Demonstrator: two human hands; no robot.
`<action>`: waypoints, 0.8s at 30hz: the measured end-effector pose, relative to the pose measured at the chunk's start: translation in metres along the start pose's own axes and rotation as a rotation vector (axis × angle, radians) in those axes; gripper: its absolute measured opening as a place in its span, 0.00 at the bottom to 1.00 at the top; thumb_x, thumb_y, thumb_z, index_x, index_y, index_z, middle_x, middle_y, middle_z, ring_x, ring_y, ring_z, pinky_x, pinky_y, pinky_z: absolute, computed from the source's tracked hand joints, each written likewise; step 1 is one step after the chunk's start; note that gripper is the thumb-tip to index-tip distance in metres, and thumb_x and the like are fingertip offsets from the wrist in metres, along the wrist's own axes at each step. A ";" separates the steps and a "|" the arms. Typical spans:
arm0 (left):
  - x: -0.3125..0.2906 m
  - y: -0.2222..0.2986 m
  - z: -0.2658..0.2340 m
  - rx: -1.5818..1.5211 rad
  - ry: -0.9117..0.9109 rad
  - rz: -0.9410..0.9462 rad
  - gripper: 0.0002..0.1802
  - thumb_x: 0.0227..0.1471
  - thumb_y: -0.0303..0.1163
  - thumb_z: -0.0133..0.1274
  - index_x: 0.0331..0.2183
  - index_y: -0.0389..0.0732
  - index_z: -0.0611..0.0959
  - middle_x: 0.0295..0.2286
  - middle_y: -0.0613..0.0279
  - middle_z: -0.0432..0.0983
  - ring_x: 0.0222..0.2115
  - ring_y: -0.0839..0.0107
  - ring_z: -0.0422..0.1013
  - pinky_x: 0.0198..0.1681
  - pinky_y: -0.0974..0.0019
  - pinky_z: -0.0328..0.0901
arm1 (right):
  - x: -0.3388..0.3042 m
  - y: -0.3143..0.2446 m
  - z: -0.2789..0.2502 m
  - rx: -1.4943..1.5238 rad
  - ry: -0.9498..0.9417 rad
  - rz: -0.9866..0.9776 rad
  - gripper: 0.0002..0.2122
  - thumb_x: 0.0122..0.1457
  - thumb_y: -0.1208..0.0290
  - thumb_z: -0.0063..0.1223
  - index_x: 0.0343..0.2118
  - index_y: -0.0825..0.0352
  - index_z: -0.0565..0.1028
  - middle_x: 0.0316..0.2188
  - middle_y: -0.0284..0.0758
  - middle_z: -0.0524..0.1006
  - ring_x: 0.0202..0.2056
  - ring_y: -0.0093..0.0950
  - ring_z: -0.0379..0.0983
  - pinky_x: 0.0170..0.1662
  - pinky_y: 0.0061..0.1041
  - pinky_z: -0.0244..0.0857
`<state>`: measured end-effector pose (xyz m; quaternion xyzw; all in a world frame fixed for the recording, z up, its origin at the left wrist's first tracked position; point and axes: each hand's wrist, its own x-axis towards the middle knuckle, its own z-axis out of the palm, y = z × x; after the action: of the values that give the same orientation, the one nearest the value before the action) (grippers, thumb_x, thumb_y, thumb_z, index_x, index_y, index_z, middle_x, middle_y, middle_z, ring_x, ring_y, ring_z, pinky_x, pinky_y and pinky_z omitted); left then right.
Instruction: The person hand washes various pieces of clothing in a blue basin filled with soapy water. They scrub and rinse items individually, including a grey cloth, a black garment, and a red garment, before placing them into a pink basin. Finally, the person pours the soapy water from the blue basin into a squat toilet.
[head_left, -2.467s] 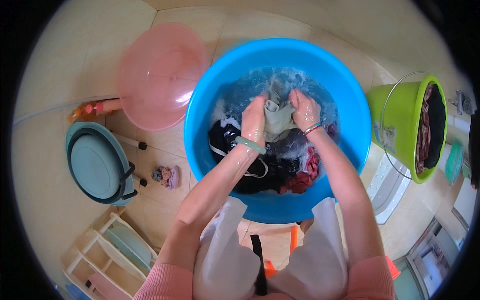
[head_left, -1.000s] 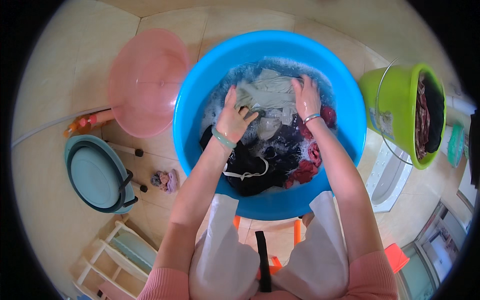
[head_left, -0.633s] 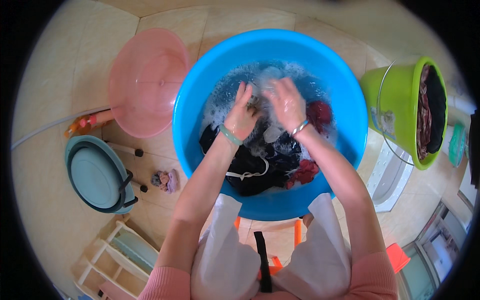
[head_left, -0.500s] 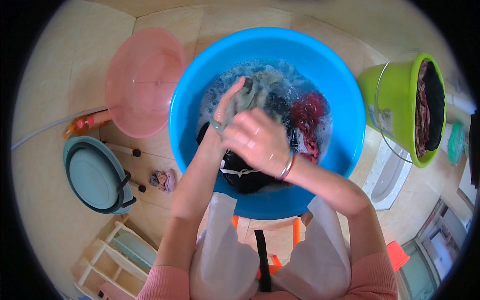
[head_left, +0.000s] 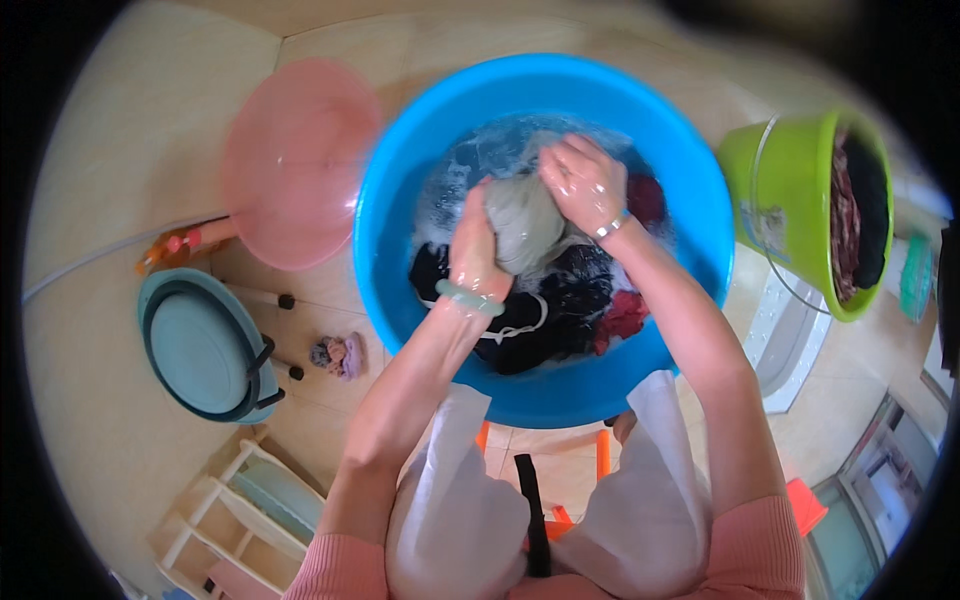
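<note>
Fingers (head_left: 470, 215) of the left hand (head_left: 473, 255) and right hand (head_left: 585, 185) are closing tight on a pale grey cloth (head_left: 522, 222), bunching it above the blue basin (head_left: 400, 180) at twelve o'clock — soaked, likely heavy, limp and slippery, so gripping the gathered bulk seems best.

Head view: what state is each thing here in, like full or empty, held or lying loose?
blue basin: holds soapy water and clothes.
grey-green garment: wet, bunched, gripped by both hands.
left hand: closed on the garment.
right hand: closed on the garment.
dark clothes: soaking, loose.
pink basin: looks empty.
green bucket: filled with clothes.
teal basin: empty.
</note>
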<state>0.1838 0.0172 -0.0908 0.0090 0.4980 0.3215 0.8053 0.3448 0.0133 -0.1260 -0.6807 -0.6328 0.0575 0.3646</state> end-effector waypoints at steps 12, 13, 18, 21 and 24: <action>-0.015 0.046 -0.036 0.399 0.072 0.000 0.12 0.58 0.34 0.52 0.45 0.48 0.74 0.42 0.60 0.74 0.42 0.57 0.74 0.44 0.41 0.69 | -0.051 -0.016 -0.033 -0.036 -0.307 -0.132 0.15 0.52 0.62 0.59 0.43 0.57 0.76 0.40 0.29 0.76 0.44 0.28 0.68 0.45 0.33 0.58; -0.024 0.051 -0.034 0.423 0.036 -0.009 0.12 0.58 0.34 0.52 0.45 0.48 0.74 0.42 0.60 0.74 0.41 0.56 0.74 0.44 0.41 0.69 | -0.057 -0.024 -0.022 0.003 -0.336 -0.198 0.17 0.53 0.59 0.59 0.45 0.58 0.75 0.42 0.28 0.76 0.46 0.26 0.68 0.48 0.33 0.56; -0.053 0.076 -0.011 0.910 0.131 0.212 0.16 0.56 0.38 0.55 0.45 0.43 0.79 0.39 0.60 0.77 0.34 0.64 0.77 0.37 0.62 0.74 | -0.064 0.006 -0.013 -0.281 -0.497 -0.091 0.13 0.52 0.56 0.58 0.36 0.58 0.75 0.34 0.27 0.73 0.40 0.26 0.66 0.43 0.32 0.52; -0.054 0.096 -0.042 1.160 0.100 0.533 0.15 0.56 0.38 0.56 0.43 0.42 0.81 0.36 0.60 0.78 0.31 0.70 0.76 0.32 0.68 0.72 | -0.035 -0.011 -0.051 -0.305 -0.482 -0.137 0.11 0.50 0.58 0.60 0.30 0.58 0.74 0.28 0.26 0.74 0.37 0.26 0.67 0.41 0.31 0.52; -0.061 0.111 -0.039 1.290 0.084 0.906 0.11 0.54 0.33 0.56 0.38 0.37 0.80 0.36 0.61 0.77 0.34 0.78 0.71 0.35 0.74 0.64 | -0.009 -0.031 -0.100 -0.226 -0.326 -0.219 0.10 0.48 0.60 0.62 0.28 0.57 0.74 0.26 0.26 0.75 0.33 0.26 0.67 0.38 0.29 0.53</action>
<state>0.0773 0.0608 -0.0246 0.6642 0.5640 0.2661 0.4123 0.3712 -0.0389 -0.0390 -0.6263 -0.7557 0.0554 0.1830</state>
